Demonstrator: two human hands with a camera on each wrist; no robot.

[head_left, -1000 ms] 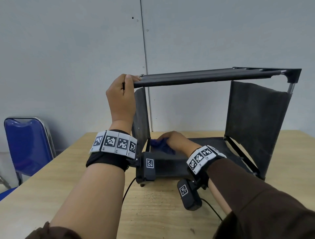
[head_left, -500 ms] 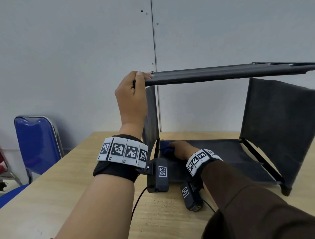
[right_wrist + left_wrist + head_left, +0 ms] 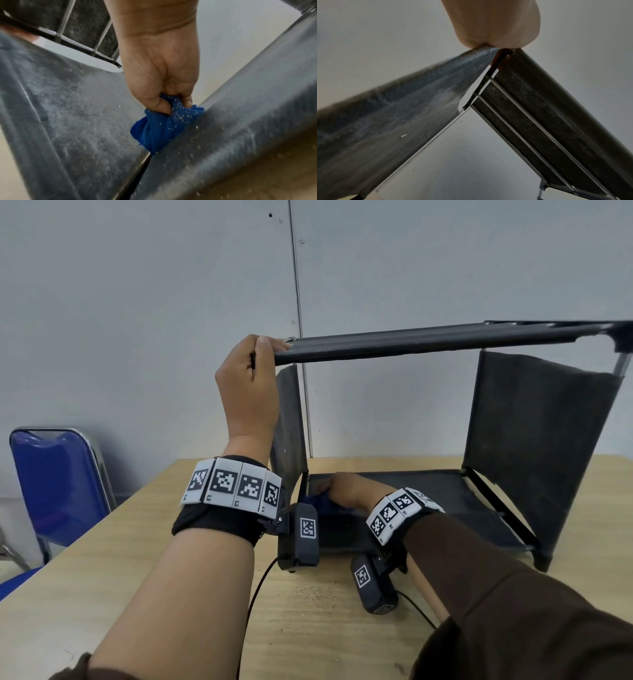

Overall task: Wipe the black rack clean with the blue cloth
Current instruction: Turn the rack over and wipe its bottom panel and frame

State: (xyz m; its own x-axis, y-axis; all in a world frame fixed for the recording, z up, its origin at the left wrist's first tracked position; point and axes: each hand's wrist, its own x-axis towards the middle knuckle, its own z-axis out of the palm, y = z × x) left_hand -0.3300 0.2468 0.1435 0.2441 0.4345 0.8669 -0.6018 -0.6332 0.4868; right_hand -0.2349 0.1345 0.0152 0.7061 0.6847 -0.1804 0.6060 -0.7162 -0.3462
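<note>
The black rack [image 3: 534, 436] stands on the wooden table, with fabric side panels, a top shelf [image 3: 428, 342] and a bottom shelf [image 3: 455, 491]. My left hand [image 3: 251, 364] grips the top shelf's near-left corner [image 3: 496, 51]. My right hand [image 3: 346, 491] is low inside the rack at the bottom shelf's left end. It holds the bunched blue cloth [image 3: 163, 124], speckled with pale crumbs, against the seam where the bottom shelf [image 3: 240, 121] meets the left side panel [image 3: 68, 108]. In the head view only a small patch of the blue cloth [image 3: 320, 503] shows beside that hand.
The table [image 3: 308, 618] reaches toward me, with pale dust near the rack's front edge. A blue folding chair [image 3: 54, 481] stands left of the table. A grey wall [image 3: 137, 302] lies close behind the rack. Dust speckles the rack's fabric.
My right hand with the cloth has slid left along the bottom shelf into its left corner. The left hand has kept its grip on the top corner. My view shifted.
</note>
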